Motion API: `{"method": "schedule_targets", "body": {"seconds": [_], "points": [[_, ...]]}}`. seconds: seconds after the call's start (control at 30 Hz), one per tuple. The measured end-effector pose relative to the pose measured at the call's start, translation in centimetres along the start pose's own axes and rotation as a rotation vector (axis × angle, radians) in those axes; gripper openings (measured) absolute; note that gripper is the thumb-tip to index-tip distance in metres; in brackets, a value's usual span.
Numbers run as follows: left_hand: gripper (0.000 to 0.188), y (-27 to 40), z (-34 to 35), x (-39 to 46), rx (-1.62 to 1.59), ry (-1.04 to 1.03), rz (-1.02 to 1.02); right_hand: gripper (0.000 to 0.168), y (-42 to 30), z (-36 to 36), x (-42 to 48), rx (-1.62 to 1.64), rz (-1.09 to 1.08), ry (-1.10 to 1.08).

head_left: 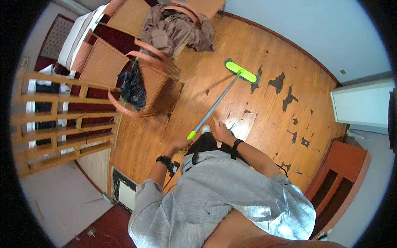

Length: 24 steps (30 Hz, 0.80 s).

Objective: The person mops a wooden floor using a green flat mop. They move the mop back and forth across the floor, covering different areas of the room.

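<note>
My left hand [180, 145] is closed around the lime-green grip at the near end of a long-handled floor broom [214, 107]. Its grey pole slants away to a lime-green head [241, 71] with dark bristles, which rests on the wood-patterned floor [198, 108]. My right hand [222, 132] is off the pole, in front of my dark trousers, with its index finger extended and nothing visible in it. Each wrist bears a black band or watch. Dark worn patches [277, 83] mark the floor to the right of the broom head.
A wicker armchair [156, 83] on the left has a black plastic bag [133, 86] hanging from it. Brown fabric [176, 31] is heaped over another chair. Wooden railing [68, 114] stands at far left. To the right are a white cabinet [363, 102] and a reddish-brown wooden piece of furniture [342, 161].
</note>
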<state>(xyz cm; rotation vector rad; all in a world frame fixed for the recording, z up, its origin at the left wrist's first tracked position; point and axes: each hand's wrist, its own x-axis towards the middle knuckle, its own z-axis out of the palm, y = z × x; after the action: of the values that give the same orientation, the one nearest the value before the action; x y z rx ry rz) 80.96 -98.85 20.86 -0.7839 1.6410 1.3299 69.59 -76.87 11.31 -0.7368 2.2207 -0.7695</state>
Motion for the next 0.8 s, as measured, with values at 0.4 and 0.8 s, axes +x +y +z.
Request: {"method": "schedule_targets", "body": {"seconds": [0.4, 0.8], "points": [[0.027, -17.5, 8.1, -15.1, -0.158, 0.164, 0.01, 0.026, -12.6, 13.5, -5.0, -0.46, -1.081, -0.28], [0.037, -37.2, 17.3, -35.3, -0.056, 0.881, -0.328, 0.019, -29.3, 34.0, -18.6, -0.328, -1.258, -1.176]]}}
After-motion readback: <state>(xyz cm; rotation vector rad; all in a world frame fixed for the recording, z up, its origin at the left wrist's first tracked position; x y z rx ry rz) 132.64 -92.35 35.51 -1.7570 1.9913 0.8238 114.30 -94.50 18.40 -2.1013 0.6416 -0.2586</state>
